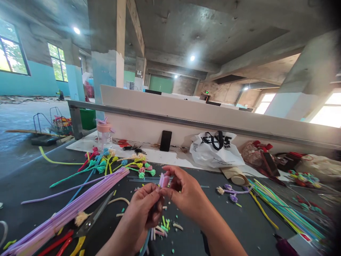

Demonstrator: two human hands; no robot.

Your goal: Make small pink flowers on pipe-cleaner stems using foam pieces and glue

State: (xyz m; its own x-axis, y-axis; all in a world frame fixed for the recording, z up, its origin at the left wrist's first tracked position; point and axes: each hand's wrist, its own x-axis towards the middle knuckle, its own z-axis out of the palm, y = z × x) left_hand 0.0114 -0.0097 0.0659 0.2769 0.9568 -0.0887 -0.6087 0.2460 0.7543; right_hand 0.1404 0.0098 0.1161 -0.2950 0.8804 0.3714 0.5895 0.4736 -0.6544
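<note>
Pinched between both hands at the middle of the table is a small bunch of pink and lilac chenille stem pieces (164, 180). My left hand (147, 206) is closed round its lower part, its other fingers curled under. From the right, my right hand (183, 188) grips the bunch with thumb and fingers. A light blue stem (145, 243) shows below my left hand; whether it joins the bunch is hidden. Cut stem bits (162, 227) lie beneath. Left of my hands are a bundle of long lilac stems (71, 209) and scissors (90, 222), blades parted.
Finished chenille flowers (106, 160) lie at the back left near a pink-lided cup (103, 133). A phone (165, 140) leans on the partition beside keys (137, 149). A white bag (215, 149), a paper roll (236, 176) and coloured stems (287, 208) are to the right.
</note>
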